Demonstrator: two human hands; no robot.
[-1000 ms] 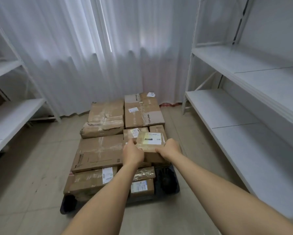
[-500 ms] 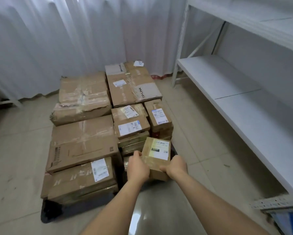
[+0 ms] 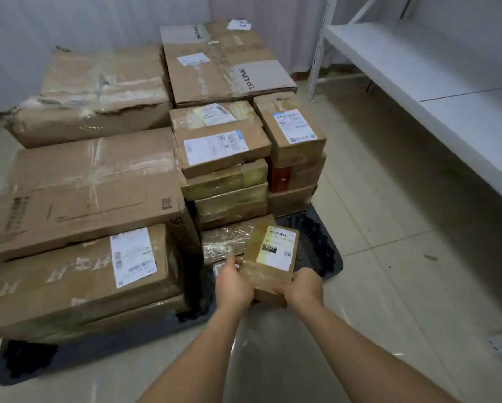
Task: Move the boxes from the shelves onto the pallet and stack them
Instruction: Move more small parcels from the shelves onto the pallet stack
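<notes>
Small labelled box (image 3: 273, 261) has come right down in the last second, from up over the stacks to the pallet's (image 3: 325, 251) near right corner. Left hand (image 3: 233, 283) and right hand (image 3: 303, 287) both grip its near end, fingers curled around it. Looks about ready to set down beside the taped parcel (image 3: 225, 242).

— How many large brown cardboard boxes (image 3: 92, 184) are counted?
— Four, on the left and far side.
— And small brown taped cartons (image 3: 223, 146)?
— About ten, the held carton (image 3: 270, 263) included.
— Anything else?
— One black plastic pallet (image 3: 322, 251), one white metal shelf unit (image 3: 418, 62) on the right, and two hands: left hand (image 3: 233, 283), right hand (image 3: 303, 286).
</notes>
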